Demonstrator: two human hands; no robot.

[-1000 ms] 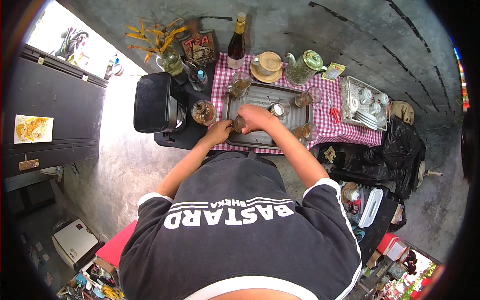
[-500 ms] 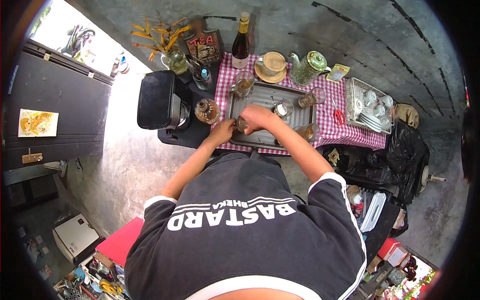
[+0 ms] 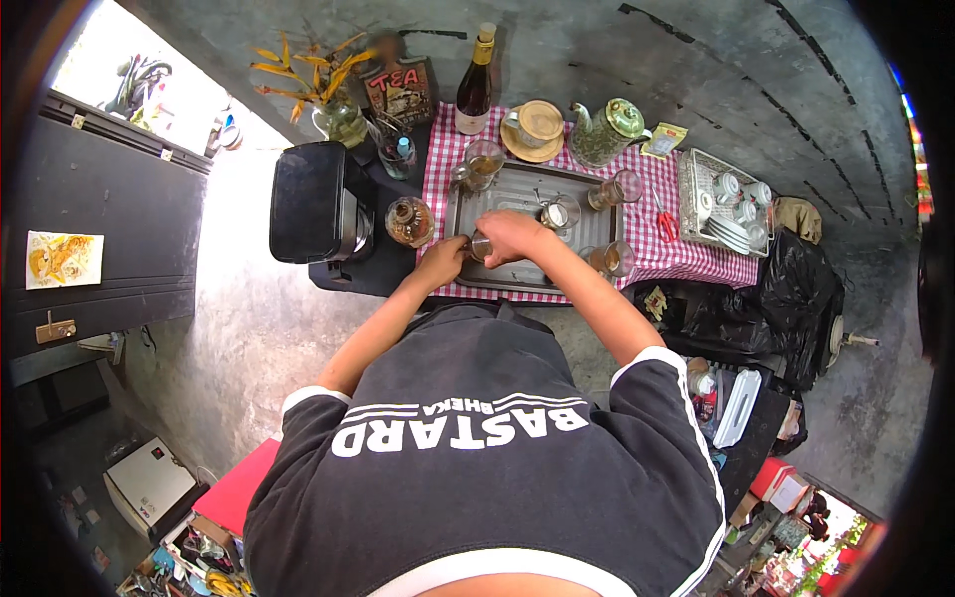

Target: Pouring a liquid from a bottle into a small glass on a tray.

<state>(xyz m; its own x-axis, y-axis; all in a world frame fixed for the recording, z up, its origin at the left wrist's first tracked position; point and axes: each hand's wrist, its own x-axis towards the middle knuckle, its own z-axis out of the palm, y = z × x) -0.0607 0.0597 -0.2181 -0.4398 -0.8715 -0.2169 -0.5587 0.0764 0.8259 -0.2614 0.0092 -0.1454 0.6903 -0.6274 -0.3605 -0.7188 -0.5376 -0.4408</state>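
A glass mug (image 3: 480, 247) stands at the near left corner of the grey metal tray (image 3: 534, 277). My left hand (image 3: 444, 263) is closed at the mug's left side, its fingertips pinching the glass there. Over the mug's top, my right hand (image 3: 512, 237) is closed with fingers pointing down; what it holds is hidden behind the hand. Right of that hand sits a small glass jar with white contents (image 3: 555, 214). Other glass mugs with brown contents stand at the tray's far left (image 3: 482, 167), far right (image 3: 614, 189) and near right (image 3: 609, 260).
A round brown glass jar (image 3: 409, 221) and a black machine (image 3: 316, 202) stand left of the tray. Behind it are a bottle (image 3: 476, 88), a lidded cup (image 3: 537, 124) and a green teapot (image 3: 609, 131). Red scissors (image 3: 666, 224) and a dish basket (image 3: 731, 204) lie to the right.
The whole view has shifted slightly. Both hands stay at the same mug, and nothing has visibly been picked up or put down.
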